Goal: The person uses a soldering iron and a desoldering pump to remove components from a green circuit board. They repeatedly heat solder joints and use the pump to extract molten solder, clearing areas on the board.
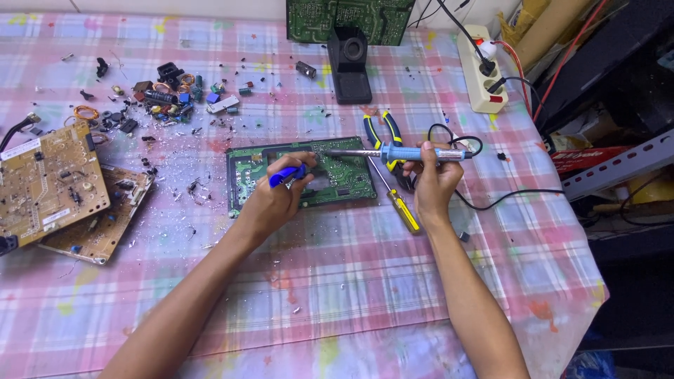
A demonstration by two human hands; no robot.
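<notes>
— Risk?
— Heat. Right grip closed round blue-handled soldering iron, tip on flat green circuit board mid-desk; left grip closed on blue desoldering tool. Lingering could lift pads.

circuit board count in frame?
4. One green board under both hands at centre; a second green board at the top edge; two tan boards at left, one overlapping the other. More may lie out of frame.

green circuit board lies flat; blue soldering iron level above it, blue tool tilted.
</notes>
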